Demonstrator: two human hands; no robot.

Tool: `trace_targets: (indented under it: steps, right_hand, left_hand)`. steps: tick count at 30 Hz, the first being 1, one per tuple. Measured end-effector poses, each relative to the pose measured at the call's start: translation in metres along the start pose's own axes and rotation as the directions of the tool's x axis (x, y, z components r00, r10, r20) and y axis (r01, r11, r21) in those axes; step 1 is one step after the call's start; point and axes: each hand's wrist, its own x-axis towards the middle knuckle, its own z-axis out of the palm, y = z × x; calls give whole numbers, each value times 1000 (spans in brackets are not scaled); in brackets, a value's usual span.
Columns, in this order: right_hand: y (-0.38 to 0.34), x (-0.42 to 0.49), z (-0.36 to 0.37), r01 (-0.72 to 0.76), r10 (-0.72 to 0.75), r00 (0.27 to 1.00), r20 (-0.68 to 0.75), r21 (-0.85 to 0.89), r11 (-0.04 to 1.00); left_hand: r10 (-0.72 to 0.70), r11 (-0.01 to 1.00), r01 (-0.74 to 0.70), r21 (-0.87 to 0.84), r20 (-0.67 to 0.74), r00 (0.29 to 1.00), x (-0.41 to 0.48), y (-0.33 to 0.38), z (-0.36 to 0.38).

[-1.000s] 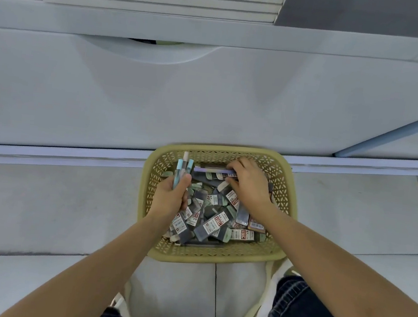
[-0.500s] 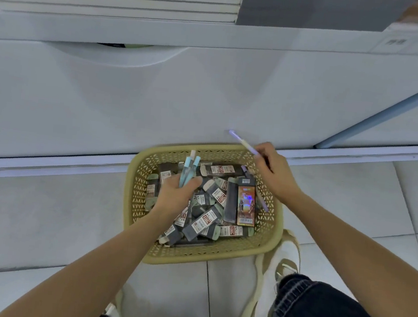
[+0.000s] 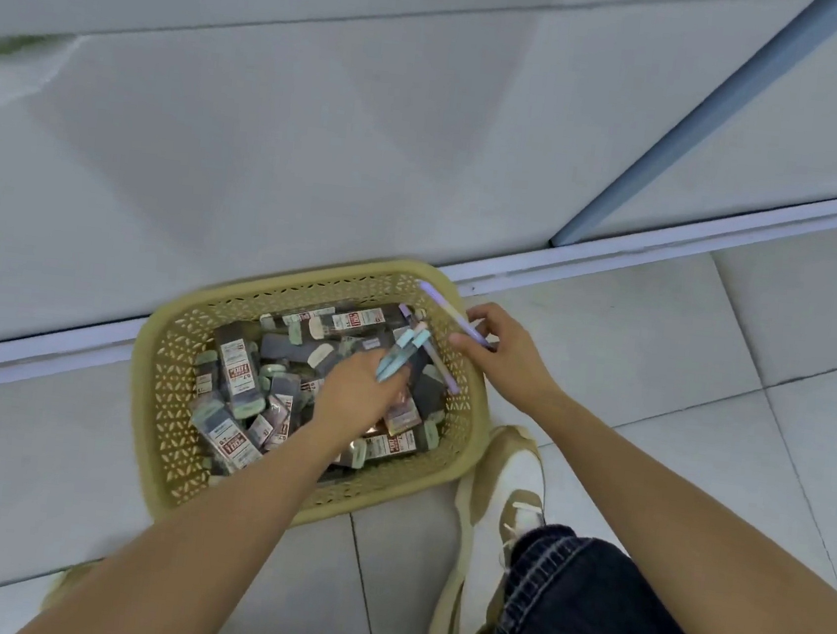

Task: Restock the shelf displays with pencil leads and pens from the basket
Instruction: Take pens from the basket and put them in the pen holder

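Pen pick-up; restocking seems barely begun.
Left hand [image 3: 354, 392] grips blue pens [image 3: 399, 356] over the basket [image 3: 160, 393]; right hand [image 3: 501, 348] pinches a purple pen [image 3: 450, 315] at its rim; lead boxes [image 3: 240, 375] fill it.

I see my left hand [image 3: 359, 395] gripping pale blue pens [image 3: 402, 355] over the tan perforated plastic basket [image 3: 160, 393] of pencil lead packs [image 3: 237, 375]; my right hand [image 3: 508, 352] pinches a lilac pen [image 3: 450, 314].
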Motion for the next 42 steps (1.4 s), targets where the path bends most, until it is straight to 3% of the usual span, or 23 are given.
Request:
trace_targets:
  steps: [3, 9, 17, 19, 23, 25, 31, 35, 38, 42]
  right_hand:
    - [2, 0, 2, -8, 8, 1000, 18, 28, 1000]
    - [4, 1, 1, -19, 17, 1000, 26, 90, 996]
    - [7, 2, 1, -22, 14, 998, 56, 150, 988]
    - [6, 2, -2, -23, 13, 998, 63, 155, 988]
    - [-6, 0, -10, 28, -14, 997, -77, 181, 983]
    - [-20, -2, -13, 61, -44, 995, -90, 200, 978]
    - [-84, -29, -9, 109, -176, 973, 151, 371, 922]
    - [-130, -49, -7, 164, -239, 961, 139, 408, 898]
    - [-165, -63, -9, 171, -264, 955, 136, 476, 863]
    - [-204, -83, -20, 247, -357, 904, 233, 395, 885]
  left_hand:
    - [-56, 998, 54, -46, -63, 996, -6, -14, -7]
    - [-299, 829, 228, -510, -61, 952, 20, 19, 11]
    - [-456, 673, 351, -651, 8, 890, 40, 33, 33]
    - [-454, 660, 324, -677, -16, 891, 38, 32, 29]
    - [-399, 681, 264, -683, -43, 916, 21, 29, 6]
    - [-340, 645, 197, -738, -47, 939, 9, 33, -9]
    - [-198, 587, -52, -808, -206, 958, -33, 62, -53]
    - [-143, 620, -164, -767, -316, 938, -66, 73, -82]
    - [-101, 544, -280, -791, -393, 914, -93, 85, -111]
    - [-8, 497, -438, -749, -509, 861, -125, 109, -163]
